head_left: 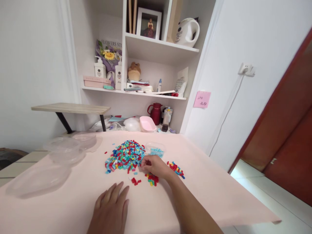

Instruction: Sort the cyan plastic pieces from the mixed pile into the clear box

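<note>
A large heap of small multicoloured plastic bricks [128, 154] lies in the middle of the pink-covered table. My right hand [153, 165] is at the heap's right edge, fingers curled into a pinch; what they hold, if anything, is hidden. Just behind it stands a clear plastic container [149, 145] with light blue bricks [156, 151] inside. Below the right wrist is a small group of red, yellow and green bricks [153, 181], partly covered. A few red bricks [136, 181] lie left of that group. Flat on the cloth at the front, my left hand [110, 204] is open and holds nothing.
Another mixed group of bricks [175, 169] lies right of my right forearm. Clear plastic containers [39, 178] line the table's left side. Behind the table are a pink tray [147, 123], a dark red jug [155, 113], a wooden stand [70, 108] and shelves [158, 47].
</note>
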`<action>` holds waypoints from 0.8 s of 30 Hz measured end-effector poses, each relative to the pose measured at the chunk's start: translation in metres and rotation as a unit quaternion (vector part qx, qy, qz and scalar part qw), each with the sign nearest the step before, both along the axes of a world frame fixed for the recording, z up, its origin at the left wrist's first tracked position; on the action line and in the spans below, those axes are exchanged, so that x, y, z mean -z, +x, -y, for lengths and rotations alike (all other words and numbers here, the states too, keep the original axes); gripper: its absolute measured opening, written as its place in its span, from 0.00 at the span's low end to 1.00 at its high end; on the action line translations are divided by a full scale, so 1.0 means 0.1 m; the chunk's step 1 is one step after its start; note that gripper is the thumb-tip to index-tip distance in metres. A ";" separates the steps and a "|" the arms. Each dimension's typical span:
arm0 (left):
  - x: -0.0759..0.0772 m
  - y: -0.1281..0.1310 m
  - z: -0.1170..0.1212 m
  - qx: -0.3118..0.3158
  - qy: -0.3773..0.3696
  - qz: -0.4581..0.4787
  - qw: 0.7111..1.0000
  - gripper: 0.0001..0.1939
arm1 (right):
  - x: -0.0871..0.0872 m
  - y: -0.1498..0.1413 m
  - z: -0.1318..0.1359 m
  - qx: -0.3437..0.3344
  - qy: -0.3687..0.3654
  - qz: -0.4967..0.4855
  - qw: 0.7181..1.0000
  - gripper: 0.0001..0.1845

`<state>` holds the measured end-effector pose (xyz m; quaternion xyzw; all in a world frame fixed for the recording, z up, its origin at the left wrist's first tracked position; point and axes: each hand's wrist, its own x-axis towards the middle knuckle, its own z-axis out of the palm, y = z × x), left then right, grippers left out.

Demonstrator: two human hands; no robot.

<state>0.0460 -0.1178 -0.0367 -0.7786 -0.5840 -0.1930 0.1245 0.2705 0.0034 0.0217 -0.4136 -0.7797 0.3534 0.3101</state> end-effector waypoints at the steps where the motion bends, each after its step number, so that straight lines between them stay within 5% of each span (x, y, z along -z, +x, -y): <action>1: 0.00 0.00 0.00 0.000 -0.001 0.001 1.000 0.21 | 0.00 0.00 0.00 -0.004 0.002 -0.001 1.000 0.04; 11: 0.07 -0.01 -0.01 0.006 0.024 0.006 1.000 0.20 | 0.01 -0.12 0.04 -0.077 0.109 0.103 0.986 0.17; 24: 0.12 -0.02 -0.04 0.016 0.103 -0.014 0.994 0.19 | 0.07 -0.13 -0.01 -0.054 0.135 0.155 0.977 0.15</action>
